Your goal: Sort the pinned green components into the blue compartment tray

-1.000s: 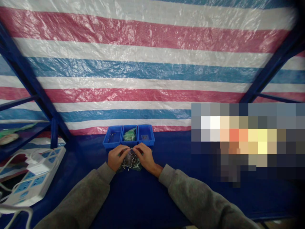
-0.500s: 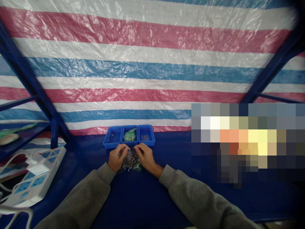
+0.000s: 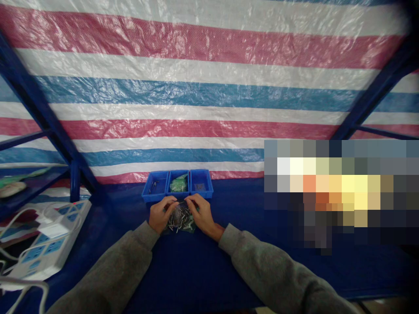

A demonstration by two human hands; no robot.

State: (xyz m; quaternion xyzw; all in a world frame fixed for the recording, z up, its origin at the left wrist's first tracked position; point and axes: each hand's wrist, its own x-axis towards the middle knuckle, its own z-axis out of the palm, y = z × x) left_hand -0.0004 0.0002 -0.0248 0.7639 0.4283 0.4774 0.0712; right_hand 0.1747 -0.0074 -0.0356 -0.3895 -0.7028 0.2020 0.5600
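My left hand (image 3: 162, 213) and my right hand (image 3: 202, 216) face each other over a pile of small, thin metal pieces (image 3: 179, 219), which look like screws or pins. Thumb and forefinger of each hand are pinched together, the fingertips a small gap apart. Whatever they grip is too small to make out. The pile appears to lie on clear plastic, part of it hidden by my hands. Just beyond are three joined blue bins: the left bin (image 3: 158, 178) has a few metal pieces, the middle one holds a green plastic bag (image 3: 179, 183), the right one a small clear packet (image 3: 199, 187).
A white power strip (image 3: 62, 250) with plugged-in white cables lies at the left. Blue frame posts (image 3: 42, 104) stand at both sides before a striped plastic sheet (image 3: 203, 96). The right part of the blue table (image 3: 242, 205) is partly covered by a blurred patch.
Both hands keep their pinched pose over the pile, with only slight finger movement. The view has shifted very slightly.
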